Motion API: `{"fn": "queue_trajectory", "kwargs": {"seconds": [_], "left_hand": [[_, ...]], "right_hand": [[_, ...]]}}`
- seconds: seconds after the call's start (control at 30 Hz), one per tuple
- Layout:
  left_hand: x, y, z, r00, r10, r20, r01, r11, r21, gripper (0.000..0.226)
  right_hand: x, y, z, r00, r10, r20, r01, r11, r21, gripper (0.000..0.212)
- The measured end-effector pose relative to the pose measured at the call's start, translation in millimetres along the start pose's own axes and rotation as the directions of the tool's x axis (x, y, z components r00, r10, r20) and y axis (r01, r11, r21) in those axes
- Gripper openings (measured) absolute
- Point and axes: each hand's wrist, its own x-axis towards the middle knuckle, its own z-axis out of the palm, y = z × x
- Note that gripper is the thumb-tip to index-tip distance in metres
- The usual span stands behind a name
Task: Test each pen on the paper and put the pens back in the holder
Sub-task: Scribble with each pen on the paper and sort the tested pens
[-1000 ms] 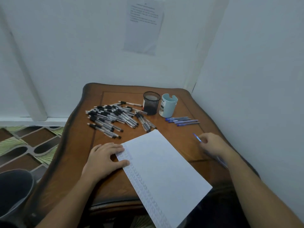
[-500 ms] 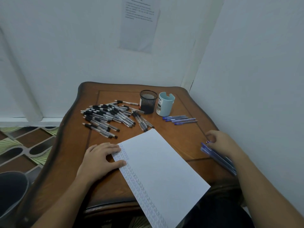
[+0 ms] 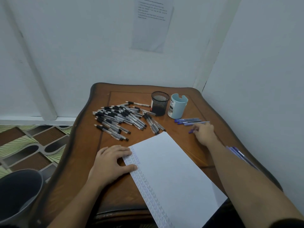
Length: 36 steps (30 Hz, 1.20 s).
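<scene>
Left hand [image 3: 111, 162] flat, fingers straight, pinning the paper [image 3: 172, 175]; right hand [image 3: 204, 131], beyond the paper, pinches a blue pen [image 3: 191, 131], and a careless swing could scatter the loose pens [image 3: 189, 120] just past it.

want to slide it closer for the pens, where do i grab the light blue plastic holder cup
Probably round the mid wall of the upright light blue plastic holder cup, coming from its right: the black wire mesh cup crowds its left, and the rim is notched.

bare forearms [image 3: 77, 204], dark right sleeve edge [image 3: 294, 224]
</scene>
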Motion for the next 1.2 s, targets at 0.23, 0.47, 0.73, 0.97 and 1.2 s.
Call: {"fn": "queue_trajectory", "kwargs": {"seconds": [0.23,0.47,0.73,0.97,1.2], "left_hand": [[0,2,-1,1.0,-0.005,0.03,0.005,1.0,0.012,0.103],[-2,8,-6,0.999,-0.011,0.053,0.012,1.0,-0.002,0.102],[-4,6,-6,0.998,-0.034,0.059,0.034,0.999,0.002,0.072],[-3,3,-4,0.998,-0.03,0.054,0.03,1.0,0.003,0.068],[-3,3,-2,0.999,-0.025,0.044,0.024,0.999,0.023,0.069]], "right_hand": [[-39,-39,-11,0.976,-0.215,-0.043,0.219,0.961,0.167,0.033],[-85,-93,-14,0.936,-0.335,-0.111,0.342,0.783,0.52,0.008],[-110,-132,3,0.99,-0.121,0.073,-0.031,0.316,0.948,0.054],[-122,-134,35,0.947,-0.185,0.263,-0.204,0.285,0.936,0.034],[-127,-134,51,0.943,-0.241,0.23,-0.087,0.488,0.868,0.021]]}}
